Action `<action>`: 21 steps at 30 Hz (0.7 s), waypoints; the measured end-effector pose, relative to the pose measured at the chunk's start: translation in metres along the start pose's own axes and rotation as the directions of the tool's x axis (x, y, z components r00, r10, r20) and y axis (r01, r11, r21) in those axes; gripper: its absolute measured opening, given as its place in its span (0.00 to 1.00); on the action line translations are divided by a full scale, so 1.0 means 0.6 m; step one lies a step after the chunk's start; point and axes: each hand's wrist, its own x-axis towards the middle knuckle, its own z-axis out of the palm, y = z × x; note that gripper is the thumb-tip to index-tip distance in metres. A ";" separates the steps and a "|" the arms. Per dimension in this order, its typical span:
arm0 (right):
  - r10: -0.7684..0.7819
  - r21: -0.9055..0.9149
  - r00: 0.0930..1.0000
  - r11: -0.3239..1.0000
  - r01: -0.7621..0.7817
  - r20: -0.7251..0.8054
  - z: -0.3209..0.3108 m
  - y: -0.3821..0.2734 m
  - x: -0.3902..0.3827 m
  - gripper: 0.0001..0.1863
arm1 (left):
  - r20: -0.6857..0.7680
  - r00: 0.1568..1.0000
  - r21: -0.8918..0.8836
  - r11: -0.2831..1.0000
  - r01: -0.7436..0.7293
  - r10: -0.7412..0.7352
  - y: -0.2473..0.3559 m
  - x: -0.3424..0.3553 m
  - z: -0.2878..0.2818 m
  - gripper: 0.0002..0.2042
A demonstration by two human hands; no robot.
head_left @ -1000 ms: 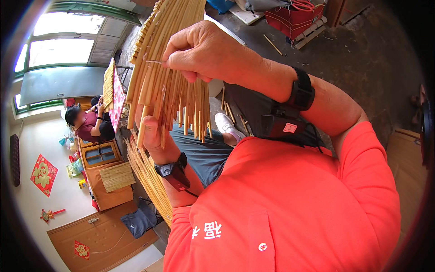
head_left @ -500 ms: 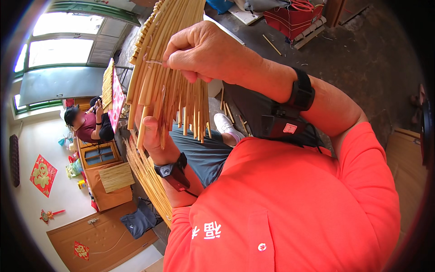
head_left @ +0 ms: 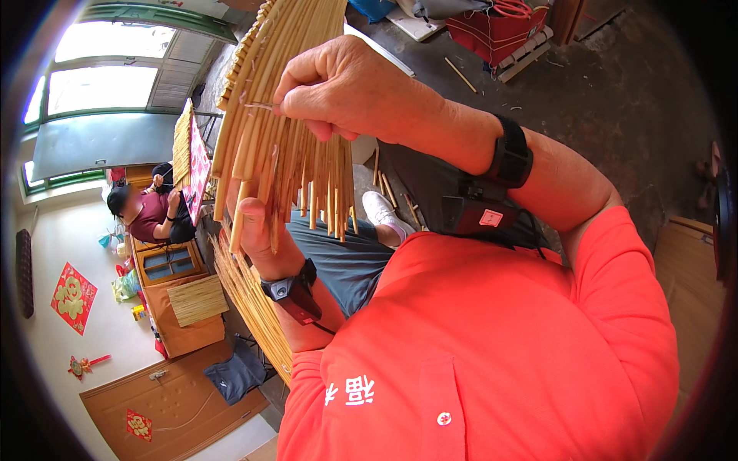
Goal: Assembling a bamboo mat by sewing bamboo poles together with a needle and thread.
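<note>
A fan of pale bamboo strips (head_left: 277,131) rises in front of my chest, its loose ends hanging down. My right hand (head_left: 346,84) reaches in from the right, fingers closed over the strips and pinching a thin sliver at their left side. A black band sits on that wrist. My left hand (head_left: 257,230), with a black wrist device, holds the lower ends of the strips from behind, thumb pressed against them. The fingers of that hand are hidden by the strips.
A woven bamboo mat (head_left: 250,307) lies below my left forearm. Another person (head_left: 154,211) sits at the left beside a wooden cabinet (head_left: 165,265). A red crate (head_left: 492,31) and loose sticks (head_left: 461,75) lie on the dark floor. My white shoe (head_left: 384,213) shows under the strips.
</note>
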 end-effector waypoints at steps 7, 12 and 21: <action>-0.008 0.024 1.000 1.000 0.007 0.020 -0.002 0.005 0.001 0.08 | -0.076 0.997 0.050 0.998 -0.023 0.027 -0.007 0.002 0.000 0.50; 0.012 0.026 0.999 1.000 -0.013 0.040 0.001 0.004 0.004 0.08 | -0.010 1.000 0.036 0.999 0.027 -0.027 -0.002 -0.003 -0.010 0.46; 0.010 -0.008 0.999 1.000 -0.009 0.042 -0.003 0.003 0.003 0.08 | 0.021 0.999 0.059 0.997 0.041 -0.043 0.001 -0.006 -0.009 0.46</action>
